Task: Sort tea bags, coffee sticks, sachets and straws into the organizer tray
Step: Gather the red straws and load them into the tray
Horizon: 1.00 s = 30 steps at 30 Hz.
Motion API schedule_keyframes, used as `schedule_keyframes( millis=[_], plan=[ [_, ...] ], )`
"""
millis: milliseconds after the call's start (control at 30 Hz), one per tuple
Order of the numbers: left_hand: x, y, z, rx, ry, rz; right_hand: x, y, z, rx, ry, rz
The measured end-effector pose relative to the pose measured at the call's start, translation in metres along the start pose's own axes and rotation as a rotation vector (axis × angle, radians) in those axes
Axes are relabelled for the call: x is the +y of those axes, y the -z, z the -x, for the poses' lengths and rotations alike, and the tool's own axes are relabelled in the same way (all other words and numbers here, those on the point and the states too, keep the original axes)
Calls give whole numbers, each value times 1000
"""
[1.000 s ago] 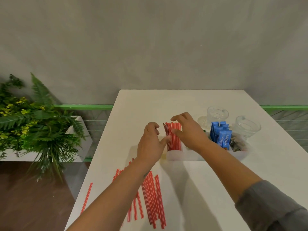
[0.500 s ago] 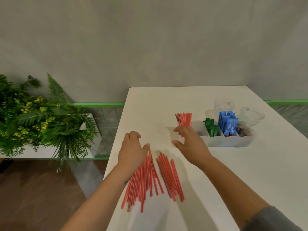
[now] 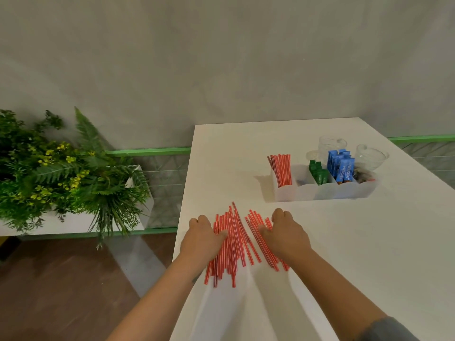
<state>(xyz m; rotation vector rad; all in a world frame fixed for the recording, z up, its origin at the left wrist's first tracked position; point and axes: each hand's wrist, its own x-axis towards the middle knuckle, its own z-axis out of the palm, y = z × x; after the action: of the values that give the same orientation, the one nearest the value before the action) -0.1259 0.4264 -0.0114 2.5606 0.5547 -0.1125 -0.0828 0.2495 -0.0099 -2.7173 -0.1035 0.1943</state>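
Dropped from mid-air onto the loose red straws [image 3: 232, 244]; left hand [image 3: 200, 238] and right hand [image 3: 286, 236] flanking them, fingers curled down, gathering; long axes running away toward the organizer tray [image 3: 325, 190], nearer the right.

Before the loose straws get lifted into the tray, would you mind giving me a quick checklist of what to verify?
1. Left hand on the left pile of loose straws: ok, fingers curl onto it.
2. Right hand on the right pile: ok, fingers curl over it.
3. Piles gathered into one bundle: not ok, a gap divides them and the ends are uneven.
4. Room in the tray's straw compartment: ok, the standing straws leave space at their right.
5. Path to the tray: ok, bare table lies between.
6. Firm grip on every straw: cannot tell, fingertips are hidden.
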Motion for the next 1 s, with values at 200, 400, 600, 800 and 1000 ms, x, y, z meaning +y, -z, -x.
schedule_keyframes(
  millis=[200,400,600,800,1000],
  plan=[
    [7,-9,2,-53,33,-78,-4,-19,9,-41,-77,117],
    [10,-10,-5,-99,18,-89,-4,-30,13,-6,43,250],
    [13,-10,-9,-136,-18,-102,-6,-30,13,-28,83,345],
    [13,-10,-12,-206,-19,12,-7,-29,9,-42,43,309],
    [15,-7,-13,-188,40,112,-6,-22,8,-82,8,290]
  ],
)
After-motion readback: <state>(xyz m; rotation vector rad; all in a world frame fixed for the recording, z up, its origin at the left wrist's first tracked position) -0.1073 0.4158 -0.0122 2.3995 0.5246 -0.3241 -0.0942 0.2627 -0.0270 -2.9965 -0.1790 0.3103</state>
